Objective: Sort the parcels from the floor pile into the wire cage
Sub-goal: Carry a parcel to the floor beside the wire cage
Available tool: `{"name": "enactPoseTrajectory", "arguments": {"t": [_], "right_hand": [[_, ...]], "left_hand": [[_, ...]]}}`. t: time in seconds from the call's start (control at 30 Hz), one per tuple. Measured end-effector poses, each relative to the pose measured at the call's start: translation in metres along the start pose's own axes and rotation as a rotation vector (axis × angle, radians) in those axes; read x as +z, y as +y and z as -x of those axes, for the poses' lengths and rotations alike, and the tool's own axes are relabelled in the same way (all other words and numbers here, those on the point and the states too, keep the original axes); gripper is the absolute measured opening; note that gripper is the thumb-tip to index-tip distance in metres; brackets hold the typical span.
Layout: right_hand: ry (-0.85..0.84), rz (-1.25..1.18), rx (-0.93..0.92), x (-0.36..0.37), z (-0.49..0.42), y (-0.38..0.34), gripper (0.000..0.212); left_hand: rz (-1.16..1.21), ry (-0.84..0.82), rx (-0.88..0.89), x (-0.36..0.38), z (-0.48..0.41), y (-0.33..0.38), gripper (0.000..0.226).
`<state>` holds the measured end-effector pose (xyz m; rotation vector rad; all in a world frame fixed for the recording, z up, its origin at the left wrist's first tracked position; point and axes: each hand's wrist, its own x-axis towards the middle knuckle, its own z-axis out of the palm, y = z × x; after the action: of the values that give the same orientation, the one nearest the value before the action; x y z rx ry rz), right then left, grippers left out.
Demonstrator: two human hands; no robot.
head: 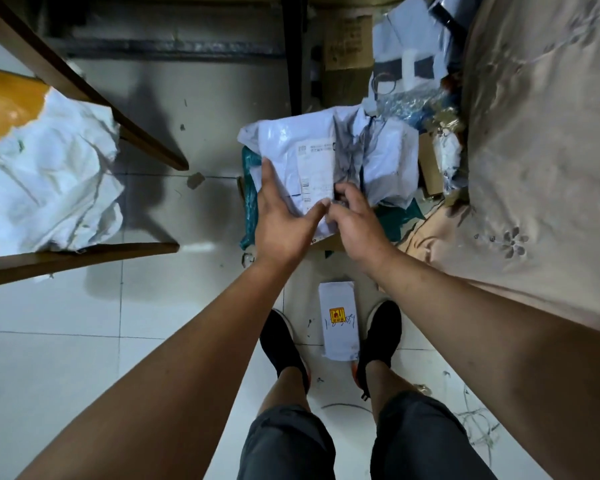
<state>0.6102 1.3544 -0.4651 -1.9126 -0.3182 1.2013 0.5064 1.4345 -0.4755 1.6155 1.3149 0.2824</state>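
A white plastic mailer parcel (302, 154) with a printed shipping label lies on top of the floor pile ahead of me. My left hand (284, 223) rests on its left side, fingers spread along the edge and thumb across the label. My right hand (354, 220) pinches the crumpled middle of the same parcel with curled fingers. A second white bag (388, 157) lies against it on the right. A small white parcel (338, 320) with a yellow sticker lies on the floor between my feet. No wire cage is visible.
A teal bag (248, 202) and cardboard lie under the pile. More parcels and a brown box (349, 39) are stacked behind. A beige embroidered cloth (534, 168) covers the right. At left, a wooden frame (84, 88) holds a white sack (49, 181).
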Motion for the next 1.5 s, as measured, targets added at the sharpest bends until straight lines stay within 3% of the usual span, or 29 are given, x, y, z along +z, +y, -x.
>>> {"name": "enactPoseTrajectory", "arguments": {"t": [0.2, 0.43, 0.63, 0.73, 0.8, 0.9, 1.0, 1.1, 1.23, 1.37, 1.5], "right_hand": [[-0.075, 0.003, 0.014, -0.024, 0.072, -0.062, 0.039], [-0.038, -0.160, -0.025, -0.039, 0.160, -0.126, 0.076], [0.036, -0.210, -0.032, -0.036, 0.225, -0.141, 0.059], [0.203, -0.002, -0.122, -0.052, 0.260, -0.141, 0.040], [0.367, 0.241, -0.222, -0.072, 0.285, -0.138, 0.040], [0.617, 0.495, -0.313, -0.104, 0.329, -0.130, 0.047], [0.847, 0.654, -0.329, -0.133, 0.377, -0.120, 0.074], [0.855, 0.873, -0.216, -0.158, 0.422, -0.100, 0.111], [0.698, 0.923, 0.007, -0.182, 0.491, -0.054, 0.134], [0.749, 0.836, 0.168, -0.196, 0.570, 0.005, 0.138], [0.852, 0.751, 0.322, -0.201, 0.651, 0.075, 0.126]], "left_hand": [[-0.095, 0.007, 0.035, -0.040, 0.043, 0.070, 0.120], [-0.382, -0.062, 0.128, -0.097, 0.095, 0.151, 0.130], [-0.554, -0.208, 0.335, -0.139, 0.120, 0.189, 0.131], [-0.708, -0.344, 0.505, -0.153, 0.132, 0.210, 0.136], [-0.839, -0.453, 0.625, -0.156, 0.141, 0.228, 0.137], [-0.999, -0.575, 0.802, -0.148, 0.157, 0.259, 0.135], [-1.125, -0.683, 1.032, -0.126, 0.180, 0.287, 0.134], [-1.129, -0.864, 1.241, -0.095, 0.222, 0.309, 0.132], [-1.108, -1.079, 1.492, -0.040, 0.303, 0.323, 0.131], [-1.083, -1.294, 1.510, 0.011, 0.397, 0.317, 0.134], [-1.076, -1.339, 1.762, 0.061, 0.490, 0.293, 0.126]]}}
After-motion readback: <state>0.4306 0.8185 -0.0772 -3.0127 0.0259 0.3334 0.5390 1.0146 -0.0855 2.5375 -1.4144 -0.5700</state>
